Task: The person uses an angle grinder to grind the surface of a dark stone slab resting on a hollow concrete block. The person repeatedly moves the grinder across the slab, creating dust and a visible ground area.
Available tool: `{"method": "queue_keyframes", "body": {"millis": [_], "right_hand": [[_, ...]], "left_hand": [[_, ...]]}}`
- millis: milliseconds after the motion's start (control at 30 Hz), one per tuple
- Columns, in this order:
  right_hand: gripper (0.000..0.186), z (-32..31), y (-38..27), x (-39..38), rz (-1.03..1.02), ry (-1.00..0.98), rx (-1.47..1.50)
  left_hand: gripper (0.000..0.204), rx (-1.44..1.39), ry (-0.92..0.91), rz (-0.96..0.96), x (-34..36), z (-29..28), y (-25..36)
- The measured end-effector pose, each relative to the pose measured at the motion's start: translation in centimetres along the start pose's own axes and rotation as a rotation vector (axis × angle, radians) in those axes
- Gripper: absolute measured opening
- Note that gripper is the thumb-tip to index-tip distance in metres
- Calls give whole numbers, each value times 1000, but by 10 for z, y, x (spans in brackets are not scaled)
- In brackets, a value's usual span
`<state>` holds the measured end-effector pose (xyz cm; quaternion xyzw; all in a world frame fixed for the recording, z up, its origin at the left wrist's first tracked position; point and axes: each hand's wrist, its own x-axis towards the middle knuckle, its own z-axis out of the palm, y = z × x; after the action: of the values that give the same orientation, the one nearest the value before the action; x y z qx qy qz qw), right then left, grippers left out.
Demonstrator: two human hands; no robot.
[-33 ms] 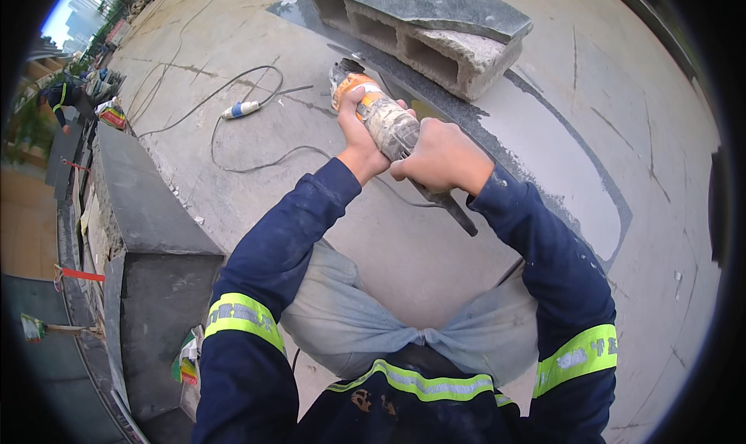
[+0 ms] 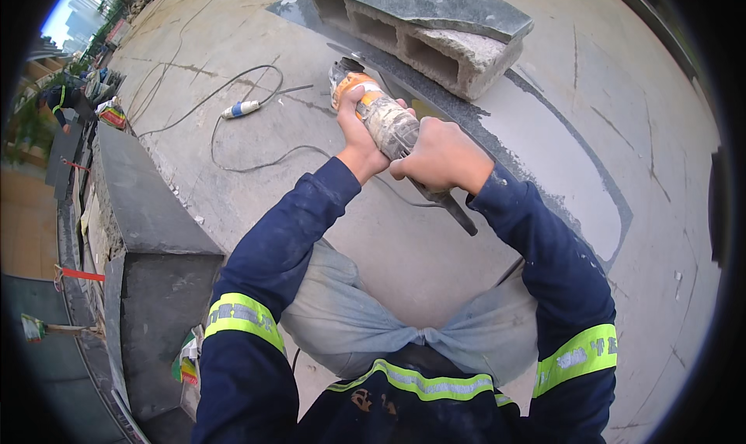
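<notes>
Both my hands hold a worn angle grinder (image 2: 381, 113) in front of my knees. Its orange head points up and to the left, and its scuffed body carries pale, dirty wrapping. My left hand (image 2: 360, 137) is closed round the front of the body, thumb near the orange part. My right hand (image 2: 444, 158) grips the rear end, where a black cord sleeve hangs toward me. Just beyond the tool lies a long dark stone slab (image 2: 594, 137) with a large whitish patch. A hollow concrete block (image 2: 443, 55) rests on it, topped by a grey stone piece (image 2: 435, 5).
A grey cable with a blue and white plug connector (image 2: 241, 110) loops over the concrete floor to the left. Dark stone blocks (image 2: 155, 195) stand along my left side, near a red strap (image 2: 81, 274). Another person (image 2: 66, 98) bends down at the far left.
</notes>
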<state>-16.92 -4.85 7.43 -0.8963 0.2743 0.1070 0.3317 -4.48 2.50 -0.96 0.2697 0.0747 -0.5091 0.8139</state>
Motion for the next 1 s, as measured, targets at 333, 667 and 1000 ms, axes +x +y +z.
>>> {"method": "queue_keyframes", "body": {"millis": [333,667,1000], "right_hand": [[59,0,-1,22,-8,5,44],[61,2,-6,47,1,-10,-26],[62,0,-14,65,42,-71,-42]], "left_hand": [[59,45,13,56,18,-3,13],[59,45,26,83,33,-7,26],[61,41,36,72,53,-15,38]]}}
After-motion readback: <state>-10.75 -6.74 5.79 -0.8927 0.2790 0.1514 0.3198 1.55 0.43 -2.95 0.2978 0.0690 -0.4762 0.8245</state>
